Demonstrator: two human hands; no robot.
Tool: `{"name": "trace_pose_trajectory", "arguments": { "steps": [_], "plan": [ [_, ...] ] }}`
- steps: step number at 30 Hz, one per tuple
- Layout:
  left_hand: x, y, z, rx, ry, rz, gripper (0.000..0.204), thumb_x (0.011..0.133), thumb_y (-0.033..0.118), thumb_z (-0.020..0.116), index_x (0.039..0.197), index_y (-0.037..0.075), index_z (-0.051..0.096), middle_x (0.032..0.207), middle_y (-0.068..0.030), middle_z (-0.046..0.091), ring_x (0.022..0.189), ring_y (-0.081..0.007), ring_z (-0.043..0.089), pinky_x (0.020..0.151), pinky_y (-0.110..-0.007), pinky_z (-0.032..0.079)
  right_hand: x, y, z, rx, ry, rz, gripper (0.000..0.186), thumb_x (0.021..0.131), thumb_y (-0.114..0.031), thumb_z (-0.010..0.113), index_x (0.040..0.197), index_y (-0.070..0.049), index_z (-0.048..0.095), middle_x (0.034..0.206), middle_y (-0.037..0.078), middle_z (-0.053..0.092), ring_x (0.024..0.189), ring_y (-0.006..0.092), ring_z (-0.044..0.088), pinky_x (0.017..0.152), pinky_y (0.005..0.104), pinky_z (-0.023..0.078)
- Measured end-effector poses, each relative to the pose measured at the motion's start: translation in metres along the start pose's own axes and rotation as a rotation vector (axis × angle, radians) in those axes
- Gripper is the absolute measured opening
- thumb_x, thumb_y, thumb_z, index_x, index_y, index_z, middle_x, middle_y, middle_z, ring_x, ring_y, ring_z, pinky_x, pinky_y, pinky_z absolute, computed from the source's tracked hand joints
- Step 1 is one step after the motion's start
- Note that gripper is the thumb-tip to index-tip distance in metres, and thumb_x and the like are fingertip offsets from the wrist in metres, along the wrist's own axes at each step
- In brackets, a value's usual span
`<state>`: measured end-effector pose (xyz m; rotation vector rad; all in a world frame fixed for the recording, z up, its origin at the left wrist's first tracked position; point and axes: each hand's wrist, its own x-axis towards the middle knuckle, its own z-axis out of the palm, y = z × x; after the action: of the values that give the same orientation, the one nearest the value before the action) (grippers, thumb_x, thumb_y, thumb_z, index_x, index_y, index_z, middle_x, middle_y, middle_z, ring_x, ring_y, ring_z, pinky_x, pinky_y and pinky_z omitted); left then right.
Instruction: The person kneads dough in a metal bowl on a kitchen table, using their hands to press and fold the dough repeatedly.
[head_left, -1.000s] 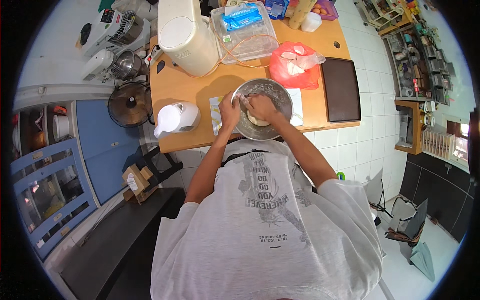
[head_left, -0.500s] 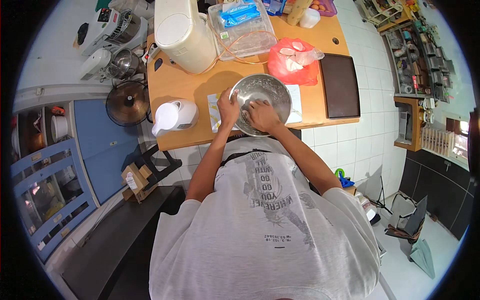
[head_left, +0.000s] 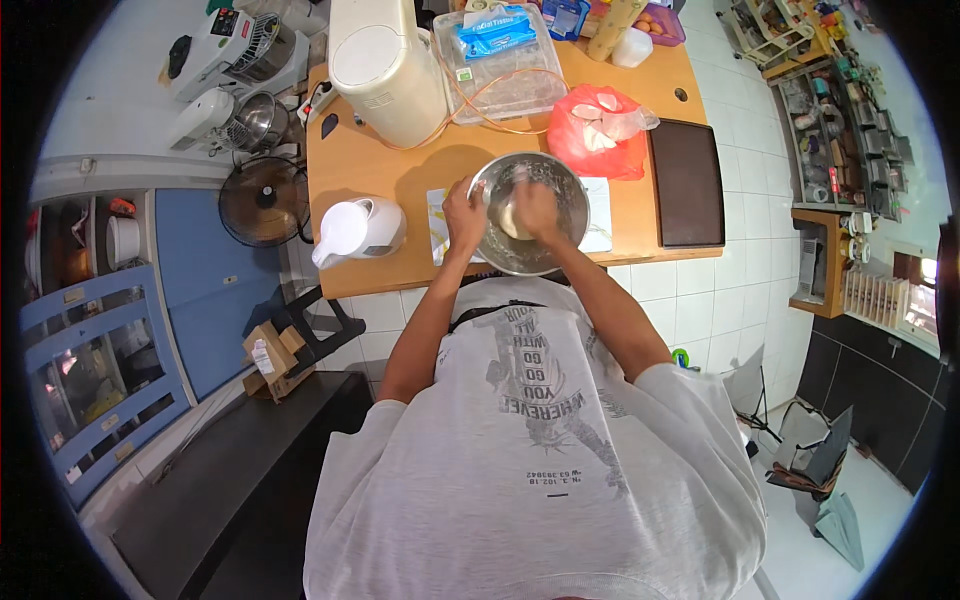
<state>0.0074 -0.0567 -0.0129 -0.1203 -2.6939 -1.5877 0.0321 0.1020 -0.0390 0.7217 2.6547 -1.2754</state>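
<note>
Materials and finish at the worktop

Bowl [head_left: 528, 213]: polished metal, glossy, dusted pale inside. Table [head_left: 400, 180]: smooth matt wood. Jug [head_left: 356, 230]: glossy white plastic. Bag [head_left: 596, 135]: thin shiny red plastic. Tray [head_left: 686, 184]: dark, matt.

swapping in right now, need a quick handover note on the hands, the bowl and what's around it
Left hand: grips the near-left rim of the round steel mixing bowl, steadying it.
Right hand: inside the bowl, on the pale lump of dough.
The bowl stands at the near edge of the wooden table, white plastic jug to its left, red plastic bag behind it, dark rectangular tray to its right.
Done: dough formed into a lump.
Left: kneading looks unfinished.
</note>
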Motion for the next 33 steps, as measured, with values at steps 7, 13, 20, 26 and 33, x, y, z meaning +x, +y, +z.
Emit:
{"name": "trace_pose_trajectory", "arguments": {
  "steps": [7,13,20,26,33],
  "plan": [
    [-0.008,-0.007,0.0,0.03,-0.029,-0.037,0.024,0.103,0.016,0.067,0.119,-0.002,0.071,0.104,-0.0255,0.074,0.095,-0.0417,0.072,0.082,-0.045,0.054,-0.034,0.029,-0.051,-0.043,-0.353,-0.298,0.058,0.091,-0.022,0.076,0.139,0.003,0.056,0.135,0.03,0.06,0.128,0.0438,0.058,0.112,0.0474,0.047],
    [-0.009,0.006,0.0,-0.005,-0.005,0.075,0.015,0.101,0.009,0.067,0.108,-0.005,0.069,0.094,-0.0246,0.068,0.083,-0.0437,0.066,0.074,-0.048,0.05,-0.04,0.013,-0.062,-0.255,-0.232,-0.511,0.043,0.083,-0.011,0.078,0.119,0.001,0.059,0.123,0.025,0.061,0.117,0.0458,0.061,0.097,0.0526,0.053],
    [-0.007,0.001,0.001,-0.001,-0.021,0.056,0.015,0.1,0.009,0.067,0.106,-0.005,0.069,0.094,-0.0258,0.068,0.085,-0.0452,0.067,0.075,-0.049,0.051,-0.045,-0.025,-0.081,-0.335,-0.52,-0.39,0.034,0.095,-0.026,0.064,0.115,0.001,0.061,0.105,0.025,0.066,0.101,0.0457,0.066,0.089,0.0523,0.056],
    [-0.007,0.003,0.003,-0.008,-0.017,0.046,0.016,0.1,0.01,0.068,0.107,-0.005,0.069,0.095,-0.0264,0.069,0.087,-0.0472,0.067,0.076,-0.048,0.051,-0.061,-0.001,-0.023,-0.4,-0.04,-0.672,0.038,0.103,-0.035,0.058,0.103,0.001,0.067,0.103,0.026,0.071,0.092,0.0413,0.073,0.079,0.05,0.06],
    [-0.009,-0.003,0.003,-0.003,-0.012,0.068,0.019,0.102,0.013,0.066,0.111,-0.002,0.07,0.094,-0.0255,0.07,0.086,-0.0447,0.069,0.076,-0.045,0.052,-0.048,0.006,-0.007,-0.56,-0.246,-0.534,0.039,0.106,-0.037,0.051,0.099,-0.003,0.069,0.095,0.022,0.075,0.08,0.0396,0.075,0.074,0.0502,0.061]
  ]
}}
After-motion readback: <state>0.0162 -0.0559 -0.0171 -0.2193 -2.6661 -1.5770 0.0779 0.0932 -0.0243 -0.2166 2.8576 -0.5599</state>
